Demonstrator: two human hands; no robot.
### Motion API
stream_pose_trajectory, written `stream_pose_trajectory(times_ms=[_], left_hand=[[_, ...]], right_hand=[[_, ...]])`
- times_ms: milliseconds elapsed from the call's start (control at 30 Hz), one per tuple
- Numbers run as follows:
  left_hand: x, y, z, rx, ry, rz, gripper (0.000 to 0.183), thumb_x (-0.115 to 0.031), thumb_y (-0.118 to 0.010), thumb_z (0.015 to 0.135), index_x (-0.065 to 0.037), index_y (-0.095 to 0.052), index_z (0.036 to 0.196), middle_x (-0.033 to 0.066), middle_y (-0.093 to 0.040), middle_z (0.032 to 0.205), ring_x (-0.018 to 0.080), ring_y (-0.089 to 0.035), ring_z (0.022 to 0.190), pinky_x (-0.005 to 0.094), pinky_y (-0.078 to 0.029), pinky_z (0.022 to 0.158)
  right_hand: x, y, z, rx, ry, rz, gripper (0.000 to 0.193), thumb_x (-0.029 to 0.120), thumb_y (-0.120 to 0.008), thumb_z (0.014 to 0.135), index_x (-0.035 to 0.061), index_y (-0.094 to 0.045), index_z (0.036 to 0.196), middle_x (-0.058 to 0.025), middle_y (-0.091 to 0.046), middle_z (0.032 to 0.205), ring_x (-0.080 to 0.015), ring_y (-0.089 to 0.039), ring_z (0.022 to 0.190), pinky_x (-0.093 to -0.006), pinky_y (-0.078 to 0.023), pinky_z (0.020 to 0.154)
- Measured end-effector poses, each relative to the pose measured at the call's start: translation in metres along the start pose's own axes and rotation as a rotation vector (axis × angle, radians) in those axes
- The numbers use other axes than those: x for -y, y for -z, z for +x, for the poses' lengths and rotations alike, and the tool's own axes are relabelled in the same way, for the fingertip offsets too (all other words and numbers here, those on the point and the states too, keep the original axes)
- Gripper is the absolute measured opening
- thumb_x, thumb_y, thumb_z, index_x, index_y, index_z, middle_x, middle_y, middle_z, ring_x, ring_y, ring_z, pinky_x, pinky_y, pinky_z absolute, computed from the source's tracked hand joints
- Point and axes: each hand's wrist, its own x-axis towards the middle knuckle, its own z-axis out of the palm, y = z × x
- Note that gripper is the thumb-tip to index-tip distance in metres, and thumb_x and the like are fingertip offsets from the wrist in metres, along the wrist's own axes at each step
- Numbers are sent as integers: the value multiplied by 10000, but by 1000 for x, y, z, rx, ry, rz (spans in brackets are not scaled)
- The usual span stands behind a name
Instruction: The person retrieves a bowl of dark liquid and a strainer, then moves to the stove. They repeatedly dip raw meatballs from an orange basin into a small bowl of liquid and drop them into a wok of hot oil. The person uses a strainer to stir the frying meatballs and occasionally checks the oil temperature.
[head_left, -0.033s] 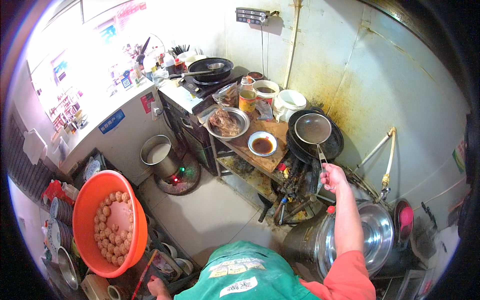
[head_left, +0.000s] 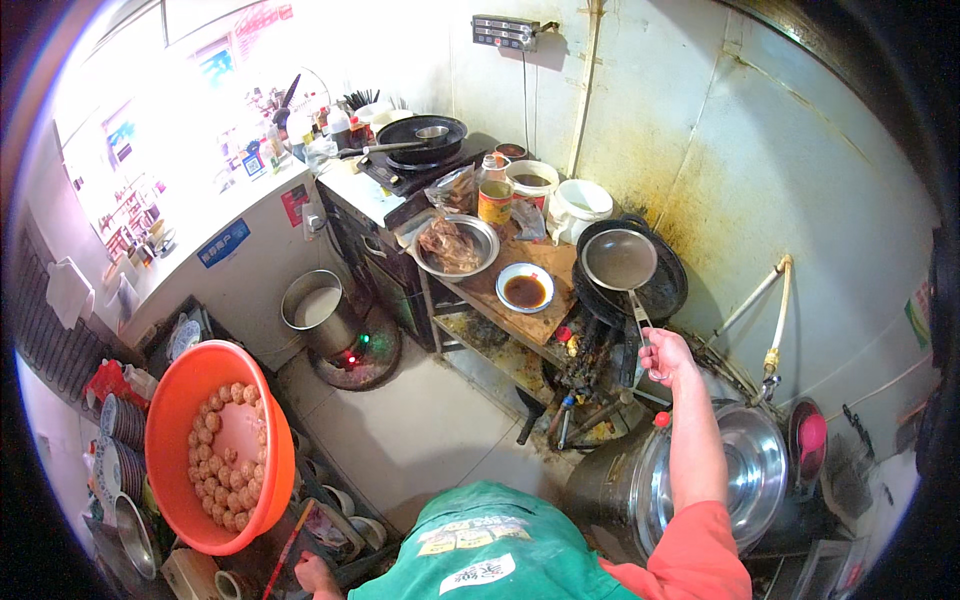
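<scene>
A round fine-mesh strainer (head_left: 620, 258) hangs over a black wok (head_left: 672, 290) on the right. My right hand (head_left: 665, 353) is closed round the end of its metal handle. The mesh covers part of the wok, and whatever lies beneath it is hidden. Low on the left, my left hand (head_left: 315, 574) is beside a black crate and a thin red stick (head_left: 284, 556); its fingers do not show clearly. Near that hand is a large orange basin (head_left: 282, 470) with several raw meatballs (head_left: 228, 472) inside.
A bowl of brown sauce (head_left: 524, 290) and a metal dish of meat (head_left: 450, 246) stand on the board left of the wok. A tall pot (head_left: 322, 306) rests on a floor burner. Under my right forearm is a large lidded steel pot (head_left: 745, 480).
The strainer's mesh end has swung slightly left and a little lower over the wok. My right hand has barely moved, and the left hand looks unchanged.
</scene>
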Motion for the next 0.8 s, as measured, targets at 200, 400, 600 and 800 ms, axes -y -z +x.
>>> stream_pose_trajectory(times_ms=[200,400,600,800], left_hand=[[-17,-2,-2,-92,187,75,455,-402,-493,866,-21,-736,815,252,-688,813,454,-663,810,551,-508,721],[-18,1,-3,-54,181,101,495,-408,-488,872,27,-723,847,278,-683,853,454,-669,853,546,-508,755],[-25,3,-5,-65,208,175,514,-431,-476,886,13,-729,836,285,-681,863,462,-666,852,549,-508,759],[-28,7,-10,-62,135,129,513,-418,-469,894,23,-724,830,288,-682,876,470,-665,864,553,-509,759]], right_hand=[[-2,-2,0,-2,-3,1,318,289,-432,1045,102,-467,1300,-61,-605,729,-129,-528,476,-268,-294,341],[-6,-1,4,-21,18,5,349,289,-435,1046,102,-448,1341,-64,-600,729,-131,-521,467,-268,-297,333],[-7,-9,-1,-22,1,16,260,258,-409,1044,127,-465,1262,-46,-582,708,-130,-522,478,-269,-290,328],[-10,-25,-14,-27,-16,119,249,279,-421,1048,115,-483,1225,-35,-578,720,-113,-510,493,-257,-297,340]])
